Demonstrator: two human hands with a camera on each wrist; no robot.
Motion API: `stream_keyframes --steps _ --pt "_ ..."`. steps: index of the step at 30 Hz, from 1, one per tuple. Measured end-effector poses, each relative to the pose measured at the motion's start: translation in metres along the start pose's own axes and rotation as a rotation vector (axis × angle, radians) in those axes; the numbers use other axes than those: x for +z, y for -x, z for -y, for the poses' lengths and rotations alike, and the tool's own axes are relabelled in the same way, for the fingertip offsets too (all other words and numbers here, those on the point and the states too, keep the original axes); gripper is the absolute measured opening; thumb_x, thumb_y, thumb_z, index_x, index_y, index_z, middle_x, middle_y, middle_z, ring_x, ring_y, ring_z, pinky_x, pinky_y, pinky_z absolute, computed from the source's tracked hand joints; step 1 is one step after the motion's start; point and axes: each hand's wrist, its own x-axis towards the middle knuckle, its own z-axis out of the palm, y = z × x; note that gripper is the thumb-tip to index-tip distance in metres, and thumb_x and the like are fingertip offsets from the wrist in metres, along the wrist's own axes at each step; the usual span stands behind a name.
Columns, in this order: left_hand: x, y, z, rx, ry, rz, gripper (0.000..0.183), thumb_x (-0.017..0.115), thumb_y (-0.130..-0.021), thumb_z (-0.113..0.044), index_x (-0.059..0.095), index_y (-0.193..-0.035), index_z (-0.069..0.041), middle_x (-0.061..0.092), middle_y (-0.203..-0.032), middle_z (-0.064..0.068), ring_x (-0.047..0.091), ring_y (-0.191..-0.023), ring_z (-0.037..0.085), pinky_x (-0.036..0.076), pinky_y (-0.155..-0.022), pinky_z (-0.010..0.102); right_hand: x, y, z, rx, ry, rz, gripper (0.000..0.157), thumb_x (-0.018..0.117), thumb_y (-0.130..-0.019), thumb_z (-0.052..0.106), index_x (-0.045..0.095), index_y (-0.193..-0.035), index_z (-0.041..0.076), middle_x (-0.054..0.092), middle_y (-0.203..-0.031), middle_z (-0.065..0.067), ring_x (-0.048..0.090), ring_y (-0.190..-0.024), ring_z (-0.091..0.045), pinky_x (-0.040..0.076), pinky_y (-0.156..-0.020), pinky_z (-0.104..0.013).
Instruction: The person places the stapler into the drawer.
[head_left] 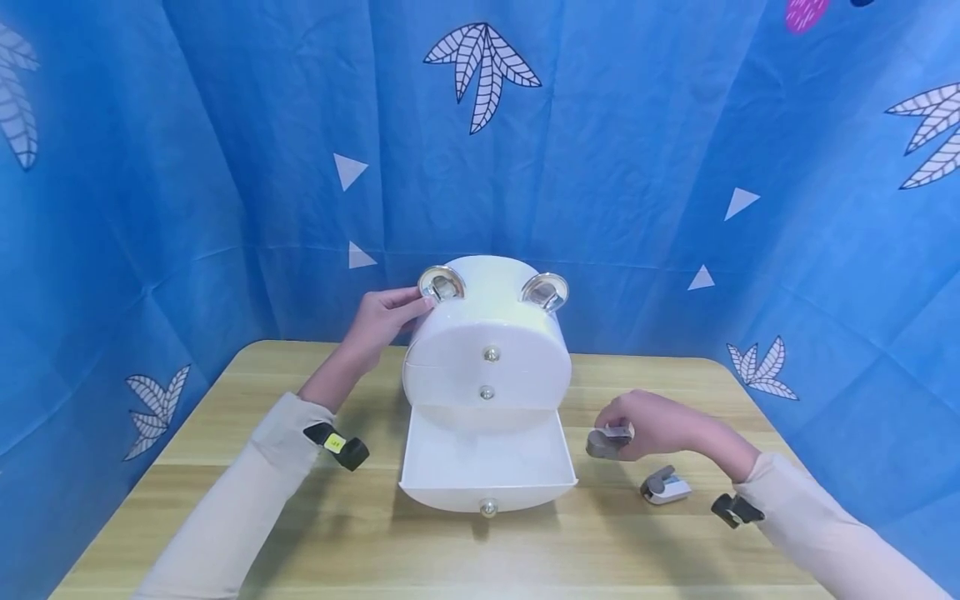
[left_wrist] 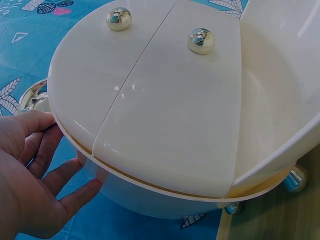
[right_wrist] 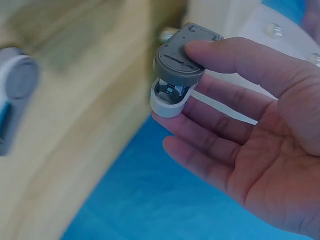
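My left hand (head_left: 382, 321) rests against the side of a white drawer box (head_left: 487, 333), beside one of its shiny ear-shaped ornaments (head_left: 441, 284). The left wrist view shows several spread fingers (left_wrist: 72, 197) touching the box's curved side, with the thumb by its front rim. The box's bottom drawer (head_left: 487, 450) is pulled out and nothing lies in it. To its right, my right hand (head_left: 656, 423) pinches a small grey-and-white stapler (right_wrist: 177, 62) between thumb and fingers, just above the table. A second small grey-and-white stapler (head_left: 665, 485) lies nearer the front.
The upper two drawers are closed, with round gold knobs (head_left: 491, 353) on their fronts. All of this stands on a light wooden table (head_left: 337, 533). A blue patterned curtain (head_left: 637, 167) hangs behind and on both sides.
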Motion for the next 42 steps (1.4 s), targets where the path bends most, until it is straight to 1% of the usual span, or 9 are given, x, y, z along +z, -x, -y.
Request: stream_keyframes --steps 3,8,11,14,20,28,34,37,42 --pt "-0.001 0.0 -0.001 0.0 -0.003 -0.004 0.048 0.069 -0.098 -0.034 0.063 -0.139 -0.011 0.059 -0.148 0.01 0.052 -0.141 0.028 0.045 -0.114 0.051 -0.01 -0.002 0.01 -0.029 0.024 -0.028 0.021 0.082 -0.078 0.003 0.073 -0.092 0.016 0.066 -0.08 0.009 0.053 -0.072 -0.007 0.049 -0.065 -0.022" --pt "0.0 0.001 0.0 -0.01 -0.002 -0.003 0.048 0.069 -0.097 -0.034 0.063 -0.139 -0.011 0.058 -0.148 0.01 0.052 -0.141 0.027 0.045 -0.115 0.049 -0.02 -0.005 0.028 -0.088 0.026 -0.06 0.022 0.081 -0.08 0.003 0.073 -0.093 0.02 0.064 -0.079 0.009 0.054 -0.074 -0.007 0.05 -0.068 -0.022" --pt "0.0 0.001 0.001 -0.006 -0.004 -0.005 0.048 0.069 -0.098 -0.035 0.064 -0.139 -0.011 0.059 -0.148 0.01 0.052 -0.14 0.028 0.046 -0.114 0.05 -0.024 -0.007 0.04 -0.091 0.028 -0.075 0.025 0.081 -0.08 0.003 0.074 -0.097 0.02 0.064 -0.082 0.01 0.055 -0.077 -0.007 0.05 -0.07 -0.021" --pt "0.0 0.002 0.003 -0.001 -0.01 -0.008 0.048 0.068 -0.098 -0.035 0.064 -0.139 -0.011 0.059 -0.147 0.01 0.053 -0.14 0.028 0.046 -0.114 0.05 -0.026 -0.01 0.051 -0.097 0.034 -0.08 0.024 0.081 -0.08 0.003 0.074 -0.097 0.018 0.064 -0.082 0.009 0.055 -0.076 -0.007 0.051 -0.069 -0.021" --pt "0.001 0.003 0.003 0.008 -0.02 -0.006 0.047 0.068 -0.098 -0.034 0.063 -0.139 -0.011 0.059 -0.147 0.011 0.052 -0.14 0.029 0.046 -0.114 0.051 -0.021 -0.02 0.064 -0.104 0.055 -0.049 0.019 0.082 -0.08 0.004 0.07 -0.087 0.016 0.063 -0.077 0.006 0.053 -0.073 -0.005 0.049 -0.067 -0.02" --pt "0.001 0.001 0.0 0.016 -0.02 -0.024 0.047 0.068 -0.098 -0.033 0.064 -0.139 -0.01 0.06 -0.146 0.012 0.055 -0.138 0.03 0.047 -0.112 0.052 -0.009 -0.032 0.072 -0.167 0.065 -0.035 0.019 0.082 -0.08 0.005 0.065 -0.079 0.015 0.061 -0.074 0.004 0.053 -0.072 -0.008 0.047 -0.068 -0.019" --pt "0.001 0.002 0.0 0.013 -0.014 -0.023 0.047 0.068 -0.098 -0.033 0.064 -0.138 -0.009 0.06 -0.147 0.012 0.054 -0.138 0.03 0.047 -0.112 0.052 0.001 -0.04 0.075 -0.159 0.06 -0.024 0.016 0.081 -0.079 0.004 0.069 -0.081 0.014 0.065 -0.075 0.004 0.056 -0.072 -0.012 0.048 -0.068 -0.019" --pt "0.001 0.002 -0.001 0.006 -0.015 -0.023 0.047 0.068 -0.098 -0.032 0.064 -0.138 -0.009 0.059 -0.147 0.012 0.054 -0.139 0.03 0.047 -0.112 0.052 0.003 -0.044 0.077 -0.159 0.068 -0.012 0.014 0.08 -0.08 0.005 0.069 -0.079 0.014 0.065 -0.073 0.003 0.054 -0.07 -0.01 0.047 -0.067 -0.018" --pt "0.0 0.003 -0.001 0.002 -0.016 -0.022 0.047 0.068 -0.098 -0.032 0.063 -0.139 -0.01 0.059 -0.147 0.012 0.053 -0.139 0.03 0.047 -0.112 0.053 0.004 -0.05 0.083 -0.146 0.091 0.017 0.014 0.079 -0.081 0.006 0.067 -0.077 0.012 0.06 -0.068 0.008 0.046 -0.064 -0.002 0.045 -0.063 -0.017"
